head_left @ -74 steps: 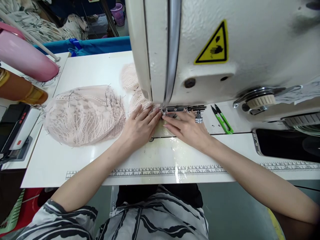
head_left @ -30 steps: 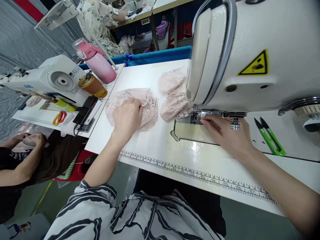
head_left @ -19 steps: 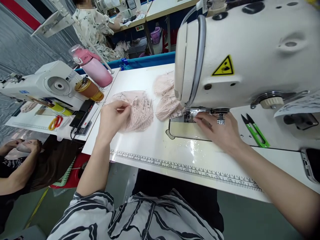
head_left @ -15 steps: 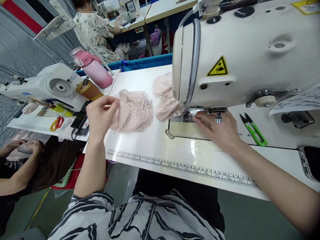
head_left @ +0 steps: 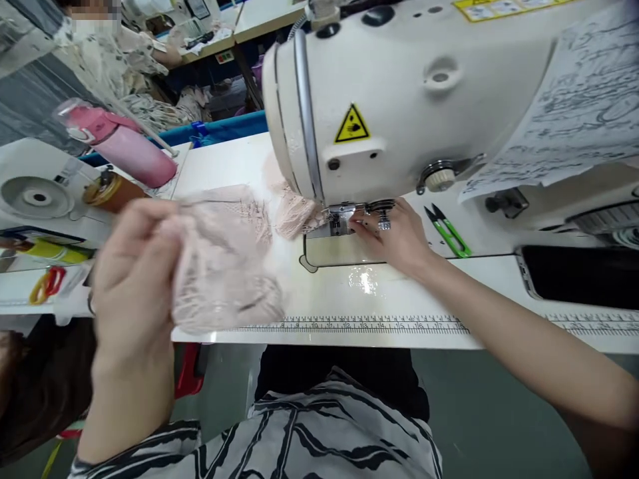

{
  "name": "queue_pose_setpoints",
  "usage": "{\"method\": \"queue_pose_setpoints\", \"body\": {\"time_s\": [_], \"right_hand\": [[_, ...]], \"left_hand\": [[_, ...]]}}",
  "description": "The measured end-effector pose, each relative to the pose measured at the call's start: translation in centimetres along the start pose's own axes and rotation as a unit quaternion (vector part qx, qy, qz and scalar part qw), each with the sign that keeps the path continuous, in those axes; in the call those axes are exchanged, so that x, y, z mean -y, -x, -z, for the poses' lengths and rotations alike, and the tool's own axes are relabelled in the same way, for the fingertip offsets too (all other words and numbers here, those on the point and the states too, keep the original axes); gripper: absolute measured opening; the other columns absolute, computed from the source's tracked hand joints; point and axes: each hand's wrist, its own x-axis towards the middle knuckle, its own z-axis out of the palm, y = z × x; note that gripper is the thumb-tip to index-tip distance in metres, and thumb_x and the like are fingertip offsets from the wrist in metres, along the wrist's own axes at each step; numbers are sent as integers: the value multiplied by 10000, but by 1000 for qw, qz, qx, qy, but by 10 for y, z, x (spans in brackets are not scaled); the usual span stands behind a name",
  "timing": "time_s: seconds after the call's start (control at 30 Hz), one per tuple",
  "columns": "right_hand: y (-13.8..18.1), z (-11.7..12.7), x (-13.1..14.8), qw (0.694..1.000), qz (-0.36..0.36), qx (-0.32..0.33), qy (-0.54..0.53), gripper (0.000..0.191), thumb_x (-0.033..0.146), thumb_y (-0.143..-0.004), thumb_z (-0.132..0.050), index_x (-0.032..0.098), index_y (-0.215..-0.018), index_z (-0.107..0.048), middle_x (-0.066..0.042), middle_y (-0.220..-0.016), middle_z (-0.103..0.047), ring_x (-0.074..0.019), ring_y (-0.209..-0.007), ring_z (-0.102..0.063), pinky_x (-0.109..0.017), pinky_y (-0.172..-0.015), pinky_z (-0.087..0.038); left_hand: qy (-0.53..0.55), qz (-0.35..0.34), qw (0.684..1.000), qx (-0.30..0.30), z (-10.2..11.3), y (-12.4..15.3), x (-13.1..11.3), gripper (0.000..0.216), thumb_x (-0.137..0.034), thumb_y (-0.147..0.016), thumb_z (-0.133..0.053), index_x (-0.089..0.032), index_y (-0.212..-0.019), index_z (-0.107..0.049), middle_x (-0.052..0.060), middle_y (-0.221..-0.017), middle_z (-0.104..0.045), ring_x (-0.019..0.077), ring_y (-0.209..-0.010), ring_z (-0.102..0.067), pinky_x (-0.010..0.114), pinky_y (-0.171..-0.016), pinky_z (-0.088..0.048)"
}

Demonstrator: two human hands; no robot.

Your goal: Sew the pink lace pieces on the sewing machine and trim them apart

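My left hand (head_left: 137, 266) is closed on the edge of a pale pink lace piece (head_left: 224, 273), lifted above the table toward me and blurred by motion. More pink lace (head_left: 297, 211) lies on the table, partly under the white sewing machine's head (head_left: 394, 100). My right hand (head_left: 399, 236) is at the presser foot (head_left: 339, 219), its fingertips drawn together beside it. Part of that hand is behind the tension knob (head_left: 383, 216), and anything between its fingertips is too small to make out.
Green thread snips (head_left: 449, 233) and a black phone (head_left: 582, 276) lie right of my right hand. A pink bottle (head_left: 130, 150), a brown cup (head_left: 117, 193) and orange-red scissors (head_left: 47, 285) are at left. A printed ruler (head_left: 379, 324) runs along the front edge. Another person sits at back left.
My left hand has taken hold of the lace piece and brought it up and toward me. My right hand stays at the presser foot. The view has turned to the right.
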Motion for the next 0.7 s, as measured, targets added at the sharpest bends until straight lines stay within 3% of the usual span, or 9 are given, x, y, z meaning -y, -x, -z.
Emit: {"method": "queue_pose_setpoints", "body": {"time_s": [0.07, 0.1, 0.13, 0.23, 0.37, 0.47, 0.57, 0.7], "right_hand": [[0, 1, -1, 1000, 0, 10, 2, 298, 310, -1003, -500, 184, -960, -766, -89, -898, -748, -245, -820, -639, -406, -813, -474], [0, 1, -1, 1000, 1, 18, 4, 293, 302, -1003, -497, 185, -972, -763, -87, -899, -747, -247, -827, -640, -404, -817, -473], [1, 1, -1, 1000, 0, 24, 7, 285, 297, -999, -498, 185, -977, -759, -86, -901, -747, -250, -835, -641, -405, -823, -473], [2, 3, -1, 999, -14, 29, 8, 256, 252, -974, -503, 187, -935, -748, -91, -925, -754, -268, -882, -650, -412, -835, -484], [4, 5, 1, 1000, -3, 12, -12, 317, 112, -912, -457, 214, -936, -757, -64, -992, -768, -255, -940, -668, -393, -834, -508], [5, 7, 4, 996, 72, 36, -23, 400, 82, -928, -407, 255, -947, -767, -20, -953, -772, -201, -848, -668, -365, -807, -505], [6, 9, 8, 987, 147, 60, -4, 410, 85, -968, -406, 276, -989, -767, 7, -987, -779, -171, -872, -662, -349, -819, -493], [9, 11, 12, 982, 176, 49, 43, 414, 71, -972, -417, 262, -1152, -737, 9, -1146, -771, -160, -920, -682, -340, -791, -504]], "left_hand": [[55, 43, 990, 122, -32, -11, 9, 113, -341, -930, -553, -247, -955, -611, -4, -758, -640, 137, -606, -581, 243, -497, -442], [37, 42, 976, 211, -49, -16, 15, 144, -351, -944, -552, -233, -948, -635, 10, -769, -672, 153, -641, -619, 253, -525, -478], [-7, 11, 966, 259, -65, -20, 20, 148, -323, -950, -551, -217, -941, -654, 29, -824, -715, 169, -701, -657, 271, -584, -520], [-189, -150, 949, 204, -101, -15, 27, 217, -211, -997, -479, -168, -1014, -691, 86, -953, -764, 212, -837, -707, 345, -717, -579], [-275, -349, 868, 220, -123, 19, 19, 253, -101, -974, -494, -96, -1111, -707, 129, -1113, -762, 246, -1017, -725, 357, -807, -614], [-320, -388, 836, 219, -131, 35, 18, 331, -98, -956, -514, -27, -1242, -666, 195, -1313, -683, 300, -1211, -669, 376, -910, -613], [-335, -384, 830, 227, -136, 32, 25, 366, -125, -982, -474, -22, -1285, -652, 199, -1392, -624, 313, -1296, -616, 398, -988, -594], [-322, -380, 835, 234, -139, 17, 37, 387, -130, -987, -478, 8, -1315, -630, 225, -1417, -588, 341, -1334, -576, 433, -1034, -576]]}}
